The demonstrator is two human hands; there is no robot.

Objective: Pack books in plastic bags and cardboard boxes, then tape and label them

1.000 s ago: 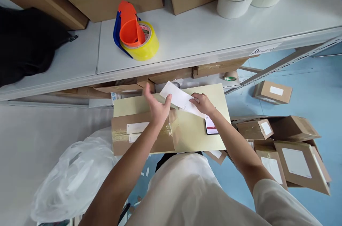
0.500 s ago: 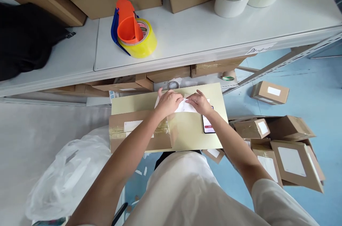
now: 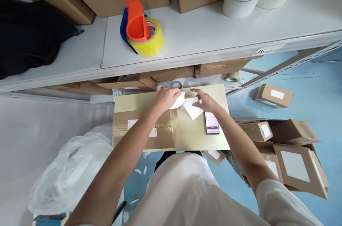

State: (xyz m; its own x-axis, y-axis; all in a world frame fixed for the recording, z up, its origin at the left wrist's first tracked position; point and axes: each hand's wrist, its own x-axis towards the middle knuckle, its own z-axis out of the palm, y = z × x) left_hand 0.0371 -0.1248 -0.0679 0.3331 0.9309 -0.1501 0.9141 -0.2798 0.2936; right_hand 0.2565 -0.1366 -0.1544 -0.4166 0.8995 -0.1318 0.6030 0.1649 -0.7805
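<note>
Over the small cream-topped table [image 3: 190,140], my left hand [image 3: 166,98] has its fingers closed on a curled piece of white paper [image 3: 178,100]. Just to the right, my right hand [image 3: 207,102] pinches a second piece of white paper [image 3: 192,108], its index finger raised away from the thumb. A gap shows between the two pieces. Beneath my left forearm lies a taped cardboard box [image 3: 162,143] with white labels. A lit phone [image 3: 212,124] rests on the table below my right hand.
A shelf [image 3: 192,37] crosses in front, bearing a tape dispenser [image 3: 144,35] with yellow tape and several white rolls [image 3: 242,1]. Parcels fill a large carton [image 3: 296,140] at right; another parcel [image 3: 274,95] sits on the floor. A white plastic bag [image 3: 72,169] is at left.
The white paper, held as one sheet between my hands before, now shows as two pieces, one in each hand. My hands have moved slightly apart. The view has shifted a little.
</note>
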